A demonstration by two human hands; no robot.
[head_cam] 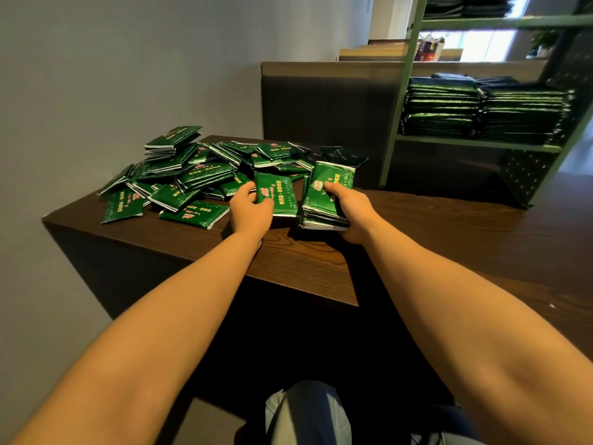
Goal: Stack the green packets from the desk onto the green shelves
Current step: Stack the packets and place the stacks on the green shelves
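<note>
A loose heap of green packets [192, 168] with pink print covers the far left of the dark wooden desk [417, 239]. My left hand [248, 210] grips a single green packet [279, 192] at the heap's near edge. My right hand [351, 213] holds a small stack of green packets [327, 194], thumb on top and fingers under it, resting on the desk. To the right rear stands the green shelf unit [481, 144], with two neat stacks of green packets [481, 110] on its middle shelf.
A grey wall runs along the left of the desk. A dark partition [321, 101] stands behind the heap. Dark folded items sit on the top shelf [465, 6]. The desk's near right part is bare wood. My knee [305, 412] shows below.
</note>
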